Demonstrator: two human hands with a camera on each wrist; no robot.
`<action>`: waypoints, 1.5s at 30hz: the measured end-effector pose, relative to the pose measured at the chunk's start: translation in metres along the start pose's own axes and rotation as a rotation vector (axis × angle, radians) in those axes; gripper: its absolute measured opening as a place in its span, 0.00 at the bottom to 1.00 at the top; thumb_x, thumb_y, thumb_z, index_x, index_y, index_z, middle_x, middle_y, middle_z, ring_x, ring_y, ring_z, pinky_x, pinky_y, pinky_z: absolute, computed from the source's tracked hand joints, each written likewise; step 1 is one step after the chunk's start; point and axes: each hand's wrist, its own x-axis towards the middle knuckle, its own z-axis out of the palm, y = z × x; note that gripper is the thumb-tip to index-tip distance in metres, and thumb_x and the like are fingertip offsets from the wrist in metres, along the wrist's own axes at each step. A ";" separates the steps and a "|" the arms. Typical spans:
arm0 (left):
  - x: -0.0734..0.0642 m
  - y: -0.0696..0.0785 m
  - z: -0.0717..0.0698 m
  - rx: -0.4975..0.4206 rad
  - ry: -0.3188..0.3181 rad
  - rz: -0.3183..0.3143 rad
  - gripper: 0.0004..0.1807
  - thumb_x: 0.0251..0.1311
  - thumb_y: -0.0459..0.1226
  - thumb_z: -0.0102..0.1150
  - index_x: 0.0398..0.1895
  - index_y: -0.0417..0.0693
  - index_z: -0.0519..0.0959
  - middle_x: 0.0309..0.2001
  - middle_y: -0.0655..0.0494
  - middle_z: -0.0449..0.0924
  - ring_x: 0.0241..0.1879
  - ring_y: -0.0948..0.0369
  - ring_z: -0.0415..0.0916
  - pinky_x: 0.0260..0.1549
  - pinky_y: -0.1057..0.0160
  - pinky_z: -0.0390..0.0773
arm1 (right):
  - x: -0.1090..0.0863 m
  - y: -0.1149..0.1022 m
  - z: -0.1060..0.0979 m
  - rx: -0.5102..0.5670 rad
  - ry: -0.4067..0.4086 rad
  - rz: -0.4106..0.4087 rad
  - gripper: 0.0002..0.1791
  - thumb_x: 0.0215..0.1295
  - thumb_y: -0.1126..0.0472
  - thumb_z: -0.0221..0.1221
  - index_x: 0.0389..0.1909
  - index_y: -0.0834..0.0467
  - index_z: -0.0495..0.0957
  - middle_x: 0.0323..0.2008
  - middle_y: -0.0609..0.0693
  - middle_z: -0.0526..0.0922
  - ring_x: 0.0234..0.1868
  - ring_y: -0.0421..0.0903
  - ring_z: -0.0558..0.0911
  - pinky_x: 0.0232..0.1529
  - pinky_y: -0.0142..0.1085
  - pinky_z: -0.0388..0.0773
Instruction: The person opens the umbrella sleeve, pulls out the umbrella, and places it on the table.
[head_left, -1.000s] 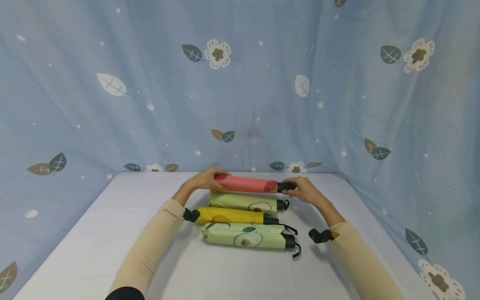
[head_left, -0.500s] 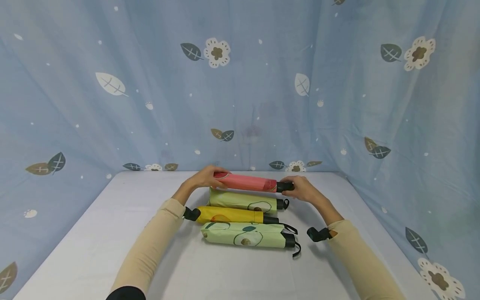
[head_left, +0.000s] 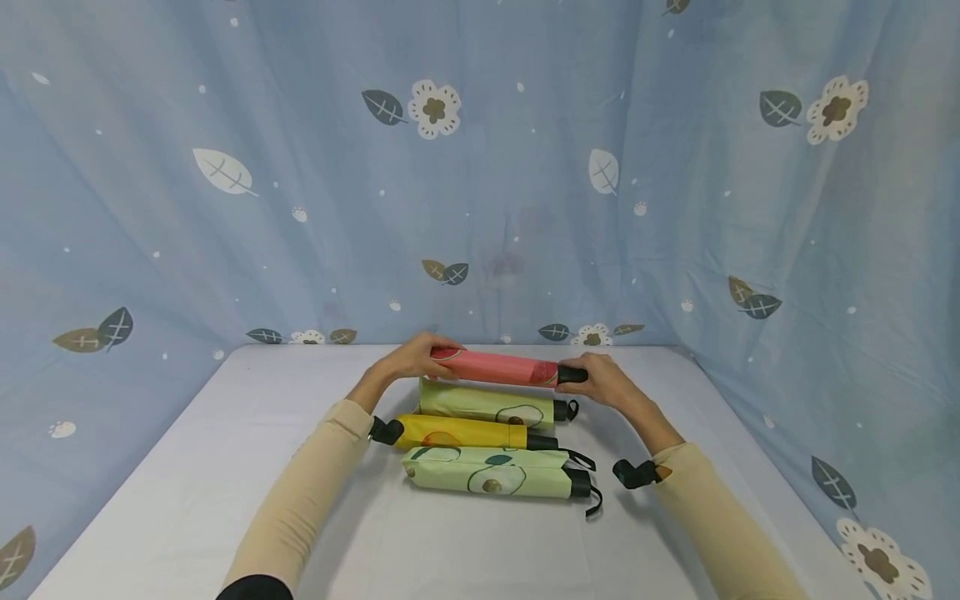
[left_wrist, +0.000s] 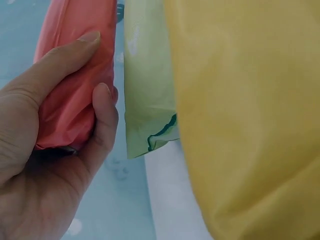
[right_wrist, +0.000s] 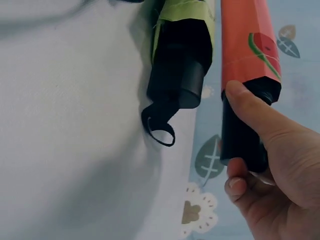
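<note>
A folded red umbrella point(head_left: 498, 367) with a watermelon print lies crosswise between both hands, behind the other umbrellas. My left hand point(head_left: 417, 357) grips its fabric end; in the left wrist view the thumb presses on the red cloth and the fingers curl round from the other side. At the other end my right hand point(head_left: 602, 379) holds the black handle point(right_wrist: 243, 132), thumb near the edge of the cover and fingertips at the handle's end. Close in front of it lies a pale green avocado-print umbrella point(head_left: 480, 403), its black wrist loop point(right_wrist: 159, 131) hanging from the handle.
Nearer the person are a yellow umbrella point(head_left: 461, 432) and another green avocado-print umbrella point(head_left: 487, 472) with black straps, roughly parallel on the white table point(head_left: 480, 550). A blue curtain point(head_left: 480, 208) with leaves and flowers stands behind the table.
The red umbrella has shifted very slightly to the right, and the right hand's fingers have moved a little along the black handle toward the cover. The other umbrellas stay in place.
</note>
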 end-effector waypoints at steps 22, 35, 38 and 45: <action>-0.002 -0.005 0.003 0.008 -0.008 0.012 0.32 0.54 0.38 0.72 0.63 0.44 0.76 0.50 0.43 0.80 0.33 0.60 0.79 0.31 0.62 0.82 | -0.004 0.005 0.005 0.051 -0.039 0.078 0.29 0.60 0.50 0.67 0.61 0.57 0.77 0.45 0.58 0.85 0.29 0.42 0.76 0.28 0.34 0.72; -0.001 -0.007 0.006 0.017 0.001 -0.003 0.32 0.52 0.38 0.73 0.63 0.45 0.76 0.51 0.43 0.80 0.33 0.60 0.79 0.31 0.59 0.84 | -0.004 0.006 0.008 0.006 -0.011 0.072 0.31 0.62 0.48 0.65 0.63 0.59 0.75 0.30 0.53 0.81 0.22 0.42 0.68 0.22 0.33 0.63; 0.001 -0.008 0.005 0.057 0.006 0.018 0.32 0.52 0.40 0.74 0.63 0.45 0.76 0.51 0.45 0.81 0.36 0.60 0.78 0.35 0.62 0.82 | -0.004 0.008 0.008 0.000 0.003 0.064 0.31 0.63 0.47 0.64 0.63 0.58 0.76 0.30 0.52 0.81 0.21 0.41 0.68 0.22 0.32 0.63; 0.004 -0.008 0.005 0.114 0.028 0.046 0.32 0.52 0.41 0.74 0.61 0.46 0.77 0.52 0.46 0.82 0.43 0.59 0.77 0.45 0.61 0.79 | -0.005 0.012 0.011 -0.012 0.044 0.033 0.28 0.64 0.48 0.64 0.62 0.57 0.77 0.34 0.54 0.82 0.24 0.42 0.69 0.23 0.32 0.65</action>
